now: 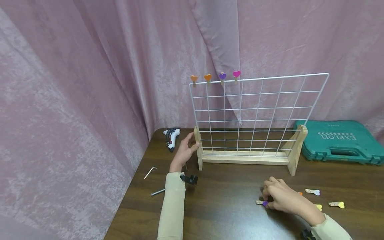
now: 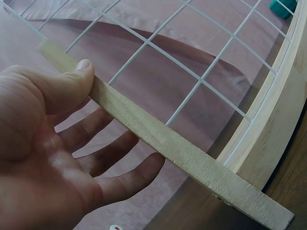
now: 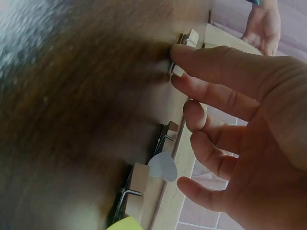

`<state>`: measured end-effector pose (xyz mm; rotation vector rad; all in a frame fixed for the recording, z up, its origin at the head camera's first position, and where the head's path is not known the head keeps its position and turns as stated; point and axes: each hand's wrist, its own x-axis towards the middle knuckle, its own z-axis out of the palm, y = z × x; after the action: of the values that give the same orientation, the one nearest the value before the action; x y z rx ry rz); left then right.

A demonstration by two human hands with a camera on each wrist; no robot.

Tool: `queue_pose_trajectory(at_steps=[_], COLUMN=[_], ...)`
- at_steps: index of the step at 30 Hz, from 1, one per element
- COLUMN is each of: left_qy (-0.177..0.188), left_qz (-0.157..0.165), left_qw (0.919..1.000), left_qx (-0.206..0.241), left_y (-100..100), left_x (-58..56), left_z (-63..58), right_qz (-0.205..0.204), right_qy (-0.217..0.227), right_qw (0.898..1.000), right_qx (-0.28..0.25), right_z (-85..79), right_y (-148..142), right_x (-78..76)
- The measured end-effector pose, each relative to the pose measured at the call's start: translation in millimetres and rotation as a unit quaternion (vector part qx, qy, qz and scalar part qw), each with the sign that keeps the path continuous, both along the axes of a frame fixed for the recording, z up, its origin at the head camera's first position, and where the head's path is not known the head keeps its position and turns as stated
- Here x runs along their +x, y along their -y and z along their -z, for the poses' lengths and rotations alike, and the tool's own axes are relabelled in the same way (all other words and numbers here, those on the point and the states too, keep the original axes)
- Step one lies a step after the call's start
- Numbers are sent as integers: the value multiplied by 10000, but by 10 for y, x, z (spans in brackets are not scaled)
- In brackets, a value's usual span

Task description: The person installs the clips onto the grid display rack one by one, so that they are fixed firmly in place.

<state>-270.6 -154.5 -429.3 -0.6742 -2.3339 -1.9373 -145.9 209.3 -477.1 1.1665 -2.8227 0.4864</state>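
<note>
A white wire grid (image 1: 250, 108) stands upright in a wooden base. My left hand (image 1: 183, 153) holds its left wooden side post (image 2: 144, 127), thumb on the near face and fingers behind. Along the grid's top left sit heart clothespins: two orange, one purple (image 1: 222, 76) and one pink (image 1: 236, 74). On the table my right hand (image 1: 282, 196) pinches a purple-heart clothespin (image 1: 260, 202) between thumb and index finger. Beside that hand lie a white-heart clothespin (image 1: 313, 192) and a yellow-heart clothespin (image 1: 337, 204); another yellow and an orange one are partly hidden by it.
A teal tool case (image 1: 339, 143) lies right of the grid. At the table's left are a white glue gun (image 1: 172, 137), a hex key (image 1: 150, 172) and a bolt (image 1: 158, 192), partly covered by the left sleeve. Pink curtains (image 1: 168, 66) hang behind.
</note>
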Motion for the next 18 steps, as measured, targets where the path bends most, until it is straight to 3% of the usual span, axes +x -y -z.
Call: queue_pose_trajectory(at_steps=[6, 10, 18], left_qy=[-4, -14, 0], left_qz=[-17, -39, 1], left_qw=[10000, 10000, 10000], left_qx=[-28, -62, -20], left_y=[-1, -3, -5], left_x=[-1, 2, -8], left_z=[13, 7, -12], right_qz=[-68, -243, -781], right_qy=[47, -142, -456], right_qw=[9998, 9980, 9816], right_qx=[-161, -565, -1681], right_z=[-50, -155, -455], right_y=[-11, -42, -129], right_x=[4, -32, -175])
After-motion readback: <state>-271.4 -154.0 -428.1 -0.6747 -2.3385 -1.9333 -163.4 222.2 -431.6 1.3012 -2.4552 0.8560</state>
